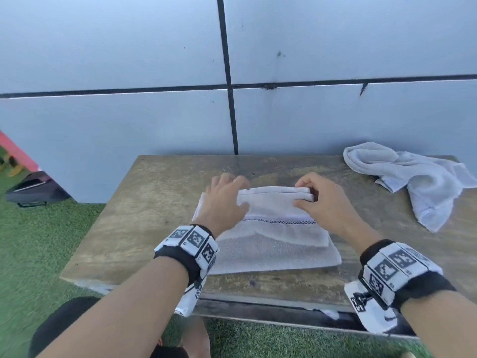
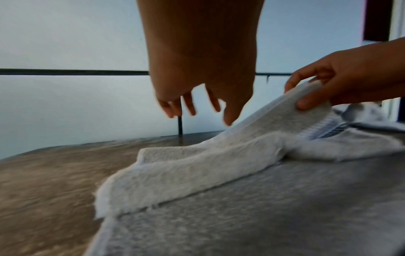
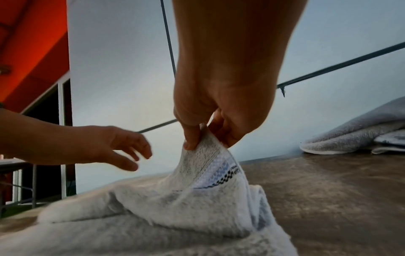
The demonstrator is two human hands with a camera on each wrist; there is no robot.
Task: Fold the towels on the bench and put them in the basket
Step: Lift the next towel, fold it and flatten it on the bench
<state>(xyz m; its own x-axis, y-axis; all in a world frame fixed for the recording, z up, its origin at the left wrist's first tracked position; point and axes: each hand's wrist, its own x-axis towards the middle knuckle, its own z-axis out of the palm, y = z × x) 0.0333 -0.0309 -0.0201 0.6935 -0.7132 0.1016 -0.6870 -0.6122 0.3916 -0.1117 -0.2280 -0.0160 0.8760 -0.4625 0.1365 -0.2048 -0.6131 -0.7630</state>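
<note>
Right hand (image 1: 325, 202) pinching crosswise towel (image 1: 271, 228)

A pale wall (image 1: 335, 42) of panels split by dark seams (image 1: 227, 73) stands at the far side. Green turf (image 1: 33, 241) covers the ground at the left and near edge. A dark bag (image 1: 33, 188) lies on the turf at the far left, beside a red structure (image 1: 14, 148).
</note>
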